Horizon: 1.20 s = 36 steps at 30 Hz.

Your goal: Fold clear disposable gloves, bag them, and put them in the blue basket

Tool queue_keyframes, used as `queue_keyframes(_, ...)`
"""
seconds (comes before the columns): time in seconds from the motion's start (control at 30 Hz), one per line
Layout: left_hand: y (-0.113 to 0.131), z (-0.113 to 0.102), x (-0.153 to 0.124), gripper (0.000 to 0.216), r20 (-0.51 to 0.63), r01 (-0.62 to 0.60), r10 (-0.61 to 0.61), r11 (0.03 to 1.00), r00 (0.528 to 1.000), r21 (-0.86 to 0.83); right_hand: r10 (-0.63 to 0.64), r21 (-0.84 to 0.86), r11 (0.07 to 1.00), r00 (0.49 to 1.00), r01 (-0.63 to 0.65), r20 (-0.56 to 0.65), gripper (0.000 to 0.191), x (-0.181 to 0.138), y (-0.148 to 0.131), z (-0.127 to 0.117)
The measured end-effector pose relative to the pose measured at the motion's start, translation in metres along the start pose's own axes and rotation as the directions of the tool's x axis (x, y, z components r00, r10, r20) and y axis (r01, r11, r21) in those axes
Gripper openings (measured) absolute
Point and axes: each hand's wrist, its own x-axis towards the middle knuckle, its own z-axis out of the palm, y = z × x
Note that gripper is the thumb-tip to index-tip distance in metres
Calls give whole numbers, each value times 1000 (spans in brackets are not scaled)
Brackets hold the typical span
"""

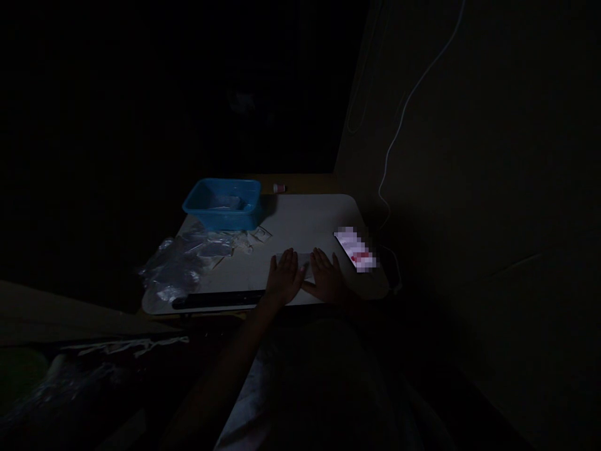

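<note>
In the dim head view my left hand (284, 279) lies flat, fingers stretched out, near the front edge of a white tabletop (310, 216). Beside it rests my right hand (327, 280), also flat with its fingers extended and the thumb pointing toward the left hand. Under and between both hands is a thin, pale, see-through sheet (307, 268), perhaps a small plastic bag; the hands cover most of it. Neither hand grips anything.
A blue plastic basin (230, 219) with something pale inside stands at the back left. Crumpled clear plastic (176, 269) and small white packets (258, 235) lie before it. A lit phone (355, 249) is at right, near a white cable (399, 125). A dark strip (218, 299) lines the front edge.
</note>
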Motion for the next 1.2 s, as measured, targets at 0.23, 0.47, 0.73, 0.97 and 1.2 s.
queue_keyframes(0.23, -7, -2, -5, 56, -21, 43, -43, 999, 999, 15, 26, 20, 999, 999, -26, 24, 76, 2, -5, -9)
queue_keyframes(0.47, -11, -1, -8, 56, -67, 63, -62, 998, 996, 17, 19, 22, 1000, 999, -20, 36, 79, 1, -4, -10)
queue_keyframes(0.73, -14, -1, -12, 55, -109, 115, -110, 993, 988, 38, 19, 20, 1000, 999, -19, 31, 81, 0, -4, -10)
queue_keyframes(0.97, -18, -7, -16, 55, -110, 180, -172, 981, 979, 65, 31, 26, 999, 998, -32, 55, 81, 1, -5, -13)
queue_keyframes(1.2, -16, -4, -17, 56, -146, 239, -225, 967, 963, 84, 29, 39, 999, 999, -31, 44, 81, 1, -5, -14)
